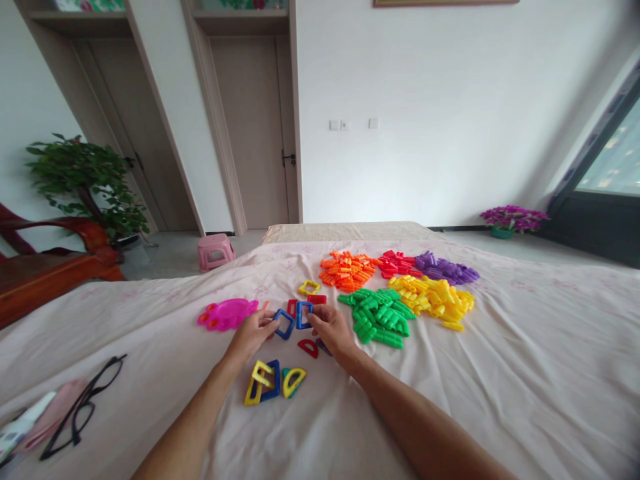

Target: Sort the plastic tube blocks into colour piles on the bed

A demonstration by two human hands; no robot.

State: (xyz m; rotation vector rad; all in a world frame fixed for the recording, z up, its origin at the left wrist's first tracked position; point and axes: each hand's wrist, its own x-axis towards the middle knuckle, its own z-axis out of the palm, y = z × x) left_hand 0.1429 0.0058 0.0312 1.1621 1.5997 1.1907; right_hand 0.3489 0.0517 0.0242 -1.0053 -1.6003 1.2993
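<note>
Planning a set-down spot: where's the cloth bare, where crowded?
Bare: cloth between glasses and left forearm; also from the yellow pile down to the right forearm. Crowded: the plastic frames around left hand and right hand, and the five bunched coloured piles.

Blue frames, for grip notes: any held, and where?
Left hand: one blue frame, by its left side; right hand: another blue frame, by its right side.
</note>
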